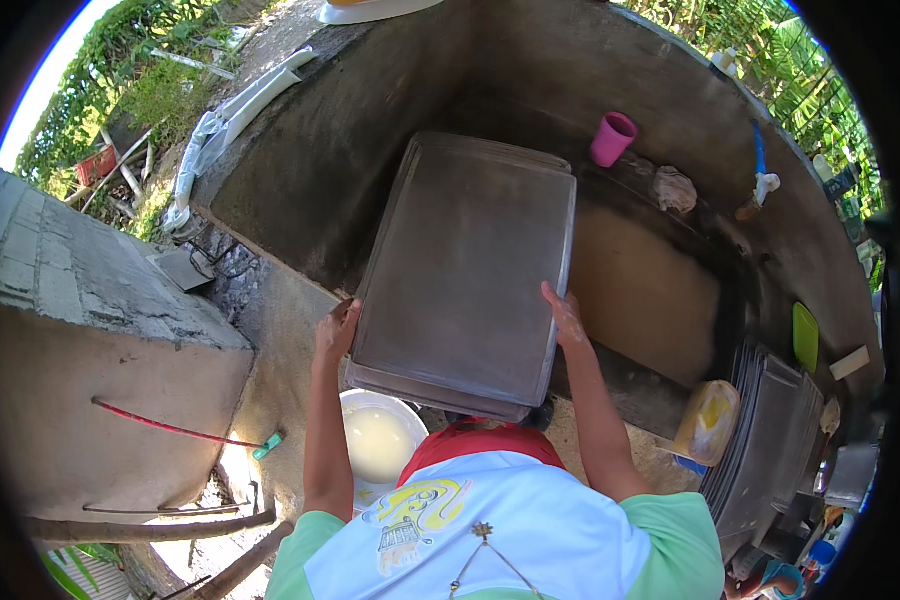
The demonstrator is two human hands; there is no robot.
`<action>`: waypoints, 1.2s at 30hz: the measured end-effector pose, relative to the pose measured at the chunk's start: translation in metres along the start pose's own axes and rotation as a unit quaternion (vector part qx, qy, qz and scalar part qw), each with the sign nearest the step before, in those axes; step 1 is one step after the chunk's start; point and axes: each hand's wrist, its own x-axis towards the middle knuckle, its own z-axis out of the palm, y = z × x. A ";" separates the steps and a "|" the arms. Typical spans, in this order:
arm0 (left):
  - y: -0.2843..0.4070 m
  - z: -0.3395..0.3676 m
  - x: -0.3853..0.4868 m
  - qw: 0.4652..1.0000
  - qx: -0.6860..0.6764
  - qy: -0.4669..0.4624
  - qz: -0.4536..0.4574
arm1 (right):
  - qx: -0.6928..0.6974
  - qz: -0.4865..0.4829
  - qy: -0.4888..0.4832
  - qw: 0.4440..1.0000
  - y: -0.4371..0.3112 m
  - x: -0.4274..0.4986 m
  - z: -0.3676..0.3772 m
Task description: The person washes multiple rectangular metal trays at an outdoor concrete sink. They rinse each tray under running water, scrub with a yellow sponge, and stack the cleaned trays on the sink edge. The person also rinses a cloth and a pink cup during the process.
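A stack of metal baking trays (465,270) stands tilted in front of me, its top tray facing up with a dull grey surface. My left hand (337,330) grips the left edge of the stack, the thumb near the rim. On the opposite side, my right hand (566,313) holds the right edge with the thumb over the rim; its other fingers are hidden underneath. The stack overlaps the near part of a concrete basin, where brownish water (641,289) shows to the right.
A pink plastic cup (613,139) and a crumpled cloth (674,189) lie on the basin's ledge. More trays (765,442) lean at the right beside a yellowish container (709,422). Below the stack is a bucket of cloudy liquid (379,442). A blue-handled brush (760,165) rests against the wall.
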 end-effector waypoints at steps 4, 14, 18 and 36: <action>-0.082 0.016 0.069 0.978 -0.148 -0.030 -0.142 | 0.013 0.023 -0.004 1.000 -0.008 -0.009 0.005; -0.064 0.060 0.040 0.960 -0.250 -0.073 -0.101 | 0.020 0.005 0.034 0.999 -0.009 -0.001 -0.019; -0.039 0.049 0.012 0.961 -0.189 -0.126 -0.158 | 0.007 0.049 0.016 0.999 -0.015 -0.004 -0.034; 0.271 0.115 -0.089 0.907 -0.138 -0.249 0.312 | -0.444 0.037 0.573 0.688 0.000 -0.174 -0.266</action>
